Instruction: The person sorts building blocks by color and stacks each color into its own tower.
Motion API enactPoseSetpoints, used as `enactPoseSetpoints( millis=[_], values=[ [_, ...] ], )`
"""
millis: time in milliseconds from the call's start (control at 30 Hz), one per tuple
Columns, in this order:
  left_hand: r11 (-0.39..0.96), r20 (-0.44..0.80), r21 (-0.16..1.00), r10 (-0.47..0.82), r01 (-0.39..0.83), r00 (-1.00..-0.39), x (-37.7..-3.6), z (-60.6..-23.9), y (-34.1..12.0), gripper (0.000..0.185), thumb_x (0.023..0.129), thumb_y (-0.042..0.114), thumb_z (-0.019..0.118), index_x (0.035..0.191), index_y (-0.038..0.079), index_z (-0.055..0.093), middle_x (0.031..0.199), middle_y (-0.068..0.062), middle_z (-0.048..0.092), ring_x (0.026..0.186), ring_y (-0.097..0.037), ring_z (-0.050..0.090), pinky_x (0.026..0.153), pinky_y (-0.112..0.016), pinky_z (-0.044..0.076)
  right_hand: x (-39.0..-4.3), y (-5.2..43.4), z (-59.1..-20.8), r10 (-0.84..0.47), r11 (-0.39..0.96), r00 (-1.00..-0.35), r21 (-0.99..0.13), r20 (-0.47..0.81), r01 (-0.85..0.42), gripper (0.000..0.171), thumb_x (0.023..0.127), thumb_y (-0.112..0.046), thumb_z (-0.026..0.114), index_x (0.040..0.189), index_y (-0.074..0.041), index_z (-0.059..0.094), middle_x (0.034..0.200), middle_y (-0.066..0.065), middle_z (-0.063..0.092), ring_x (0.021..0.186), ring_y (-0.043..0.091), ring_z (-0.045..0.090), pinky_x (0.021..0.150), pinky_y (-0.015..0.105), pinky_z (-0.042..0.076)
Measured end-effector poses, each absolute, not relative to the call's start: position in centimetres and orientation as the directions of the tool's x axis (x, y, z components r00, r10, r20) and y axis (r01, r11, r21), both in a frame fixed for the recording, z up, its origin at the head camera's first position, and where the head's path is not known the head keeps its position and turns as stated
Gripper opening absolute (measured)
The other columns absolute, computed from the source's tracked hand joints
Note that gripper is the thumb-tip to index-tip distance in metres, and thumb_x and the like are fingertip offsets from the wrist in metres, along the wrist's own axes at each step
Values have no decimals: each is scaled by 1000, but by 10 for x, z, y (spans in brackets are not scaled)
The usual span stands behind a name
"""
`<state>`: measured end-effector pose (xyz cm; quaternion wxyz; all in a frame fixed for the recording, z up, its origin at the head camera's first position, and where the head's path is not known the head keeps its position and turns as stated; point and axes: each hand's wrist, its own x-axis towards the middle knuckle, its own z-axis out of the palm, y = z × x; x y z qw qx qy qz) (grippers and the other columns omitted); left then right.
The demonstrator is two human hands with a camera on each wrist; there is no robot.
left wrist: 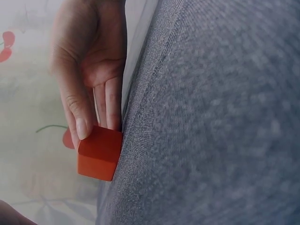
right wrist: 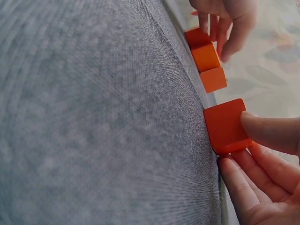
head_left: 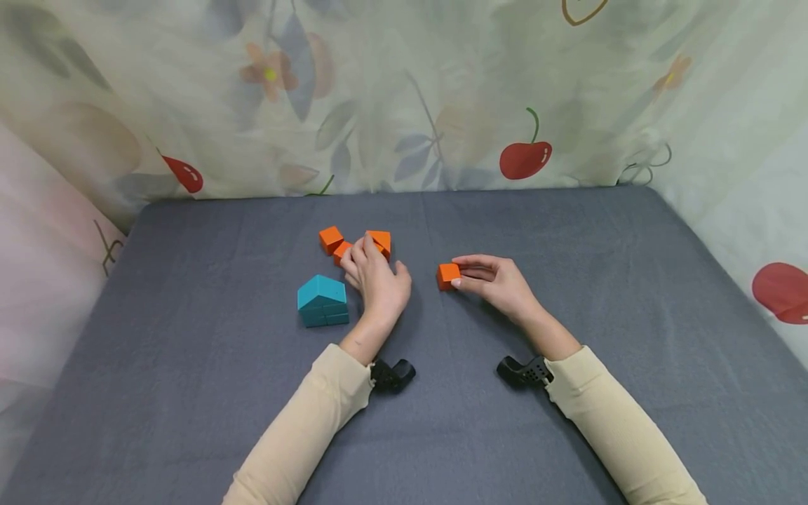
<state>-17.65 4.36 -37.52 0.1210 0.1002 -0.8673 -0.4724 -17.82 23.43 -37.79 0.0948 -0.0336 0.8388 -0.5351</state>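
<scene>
My right hand [head_left: 499, 284] pinches an orange cube [head_left: 449, 275] between thumb and fingers at the table, right of centre. In the right wrist view, the thumb lies on one face of this cube [right wrist: 227, 124] and the fingertips are under its lower edge. My left hand [head_left: 379, 280] reaches over a group of orange blocks, its fingers extended down among them and its thumb spread aside. Two smaller blocks, an orange cube [head_left: 331, 239] and an orange block [head_left: 341, 252], show left of the fingers. An orange block [head_left: 381, 238] shows behind them; the fingers partly hide the group.
A teal block house [head_left: 323, 301] with a pitched roof stands left of my left wrist. Grey cloth [head_left: 442, 435] covers the table. A patterned curtain [head_left: 379, 91] hangs along the back edge. Each wrist wears a black camera mount [head_left: 393, 376].
</scene>
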Motion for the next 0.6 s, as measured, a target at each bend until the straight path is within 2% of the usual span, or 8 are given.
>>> enactPoseSetpoints(
  millis=[167,300,433,600],
  values=[
    [562,102,823,-291,-84,-951,-176,-374,44,56,90,2,61,142,3,42,134,-17,41,128,-35,25,104,-49,25,-178,234,-378,-163,414,-979,-909,-121,44,43,86,-9,72,127,-4,61,129,17,60,117,27,60,86,23,55],
    [554,91,828,-288,-88,-953,-175,-375,44,52,88,-1,62,137,5,48,131,-16,45,123,-34,31,104,-48,29,-177,235,-379,-166,417,-982,-909,-92,14,43,85,-12,73,126,-3,62,128,19,60,114,26,62,85,24,56],
    [522,61,848,-271,-93,-961,-175,-377,43,45,86,-1,66,129,7,54,126,-15,49,117,-33,38,104,-45,33,-177,235,-380,-163,418,-983,-908,-86,11,42,85,-11,73,125,-3,62,127,18,61,112,23,63,84,22,55],
    [499,40,861,-258,-98,-965,-174,-377,44,35,85,3,71,117,6,57,120,-15,53,111,-32,42,101,-43,37,-178,235,-379,-160,418,-981,-908,-113,36,42,86,-10,71,127,-4,61,128,17,61,116,26,61,87,24,55]
  ],
)
